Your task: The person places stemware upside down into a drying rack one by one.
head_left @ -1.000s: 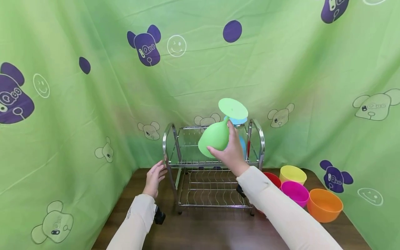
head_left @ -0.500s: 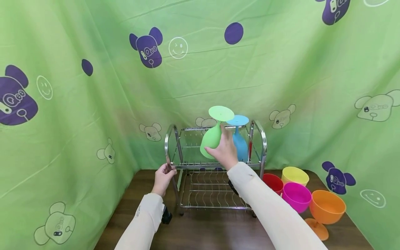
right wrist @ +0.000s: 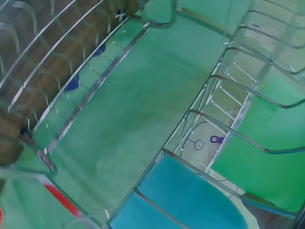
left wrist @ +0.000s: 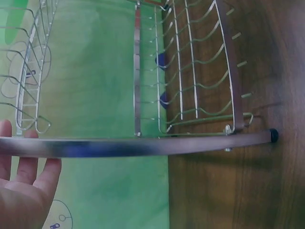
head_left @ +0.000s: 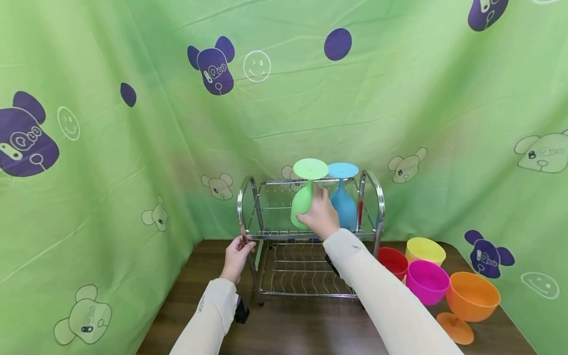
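One green goblet point(head_left: 301, 207) – upside down, foot uppermost, at the upper tier of a two-tier chrome wire rack point(head_left: 279, 237); gripped by the right hand point(head_left: 321, 212), thumb against the bowl, fingers up by the stem; whether its rim touches the wires cannot be told. One blue goblet point(head_left: 343, 204), likewise inverted on that tier, just right of the green. Left hand point(head_left: 237, 256) gripping the rack's near left post, thumb and fingers about it. Brown table point(head_left: 293, 325) beneath the rack; on it, to the right, grouped close together – red cup point(head_left: 393, 262), yellow cup point(head_left: 425, 249), magenta cup point(head_left: 428, 283), and, nearest, orange goblet point(head_left: 474, 296), bowl up, foot showing. Green cloth point(head_left: 284, 113) behind; printed with cartoon heads and winking faces.
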`<state>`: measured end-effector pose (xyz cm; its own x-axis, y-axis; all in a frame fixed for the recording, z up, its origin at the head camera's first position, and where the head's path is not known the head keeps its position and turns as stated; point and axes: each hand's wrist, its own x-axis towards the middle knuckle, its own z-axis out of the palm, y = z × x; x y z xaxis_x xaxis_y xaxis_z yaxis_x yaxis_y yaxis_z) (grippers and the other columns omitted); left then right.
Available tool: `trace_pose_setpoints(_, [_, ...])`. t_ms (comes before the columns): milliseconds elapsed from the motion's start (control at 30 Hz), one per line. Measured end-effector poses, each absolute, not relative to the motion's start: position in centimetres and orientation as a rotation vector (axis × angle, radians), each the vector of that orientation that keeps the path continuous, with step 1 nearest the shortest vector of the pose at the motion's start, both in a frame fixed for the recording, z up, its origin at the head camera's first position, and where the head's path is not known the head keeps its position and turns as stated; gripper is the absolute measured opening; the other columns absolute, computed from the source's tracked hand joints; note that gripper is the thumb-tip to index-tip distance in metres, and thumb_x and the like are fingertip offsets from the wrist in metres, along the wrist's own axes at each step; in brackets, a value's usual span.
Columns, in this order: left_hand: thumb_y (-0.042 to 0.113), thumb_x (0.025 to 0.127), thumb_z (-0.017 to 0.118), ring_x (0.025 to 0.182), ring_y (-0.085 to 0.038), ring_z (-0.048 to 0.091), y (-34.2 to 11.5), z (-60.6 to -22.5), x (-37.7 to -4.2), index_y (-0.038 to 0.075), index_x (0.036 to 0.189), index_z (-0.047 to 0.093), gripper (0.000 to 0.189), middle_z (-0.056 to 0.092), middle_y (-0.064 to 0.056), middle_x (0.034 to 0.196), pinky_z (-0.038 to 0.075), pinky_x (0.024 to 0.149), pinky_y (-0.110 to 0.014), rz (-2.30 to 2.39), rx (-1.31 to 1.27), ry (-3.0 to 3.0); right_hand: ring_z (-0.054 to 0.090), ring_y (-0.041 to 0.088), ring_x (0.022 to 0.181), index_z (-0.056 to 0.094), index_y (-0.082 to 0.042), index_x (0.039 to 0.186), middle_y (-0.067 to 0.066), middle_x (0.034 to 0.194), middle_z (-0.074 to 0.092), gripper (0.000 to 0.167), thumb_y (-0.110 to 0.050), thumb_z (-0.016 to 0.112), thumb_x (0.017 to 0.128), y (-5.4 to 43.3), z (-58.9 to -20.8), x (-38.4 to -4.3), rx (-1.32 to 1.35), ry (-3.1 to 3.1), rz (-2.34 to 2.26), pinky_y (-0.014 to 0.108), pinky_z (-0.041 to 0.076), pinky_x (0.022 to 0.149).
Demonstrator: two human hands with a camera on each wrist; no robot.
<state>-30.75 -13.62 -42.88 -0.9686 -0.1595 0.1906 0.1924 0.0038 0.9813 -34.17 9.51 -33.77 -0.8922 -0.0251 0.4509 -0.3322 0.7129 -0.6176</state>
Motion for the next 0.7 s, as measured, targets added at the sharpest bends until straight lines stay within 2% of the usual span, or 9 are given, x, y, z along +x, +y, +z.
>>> trace_pose_setpoints(167, [-0.001,0.089,0.061,0.072,-0.009,0.059,-13.78,-42.94,-30.77,-0.017,0.108,0.054,0.026,0.064,0.005,0.079,0.049,0.080,-0.033,-2.036,-0.026,-2.066,0.052,0.049,0.108,0.025,-0.003,0.146,0.031,0.135,0.036,0.098,-0.015,0.083,0.068,9.22,-33.73,-34.23,0.295,-2.596,0.947,0.053,0.054,0.070])
trace_pose_setpoints(433, [-0.003,0.089,0.062,0.072,-0.005,0.060,-13.91,-43.33,-30.56,-0.019,0.116,0.054,0.033,0.069,0.000,0.083,0.049,0.072,-0.021,-2.097,-0.031,-2.002,0.055,0.050,0.102,0.021,0.002,0.145,0.035,0.135,0.032,0.098,-0.005,0.080,0.067,9.20,-33.77,-34.50,0.342,-2.626,1.004,0.053,0.052,0.079])
trace_pose_setpoints(567, [-0.002,0.089,0.062,0.073,-0.004,0.060,-13.90,-43.34,-30.54,-0.018,0.118,0.055,0.033,0.071,-0.003,0.086,0.048,0.074,-0.020,-2.102,-0.032,-1.999,0.055,0.050,0.102,0.020,0.001,0.147,0.036,0.137,0.029,0.099,-0.001,0.078,0.067,9.26,-33.84,-34.79,0.341,-2.659,1.031,0.051,0.052,0.081])
trace_pose_setpoints(700, [-0.003,0.089,0.062,0.073,-0.002,0.060,-13.89,-43.36,-30.72,-0.018,0.117,0.056,0.033,0.071,-0.008,0.089,0.049,0.075,-0.020,-2.087,-0.035,-2.021,0.054,0.050,0.105,0.017,0.002,0.148,0.037,0.137,0.030,0.101,-0.004,0.079,0.069,9.37,-33.91,-35.03,0.330,-2.700,0.994,0.052,0.052,0.083])
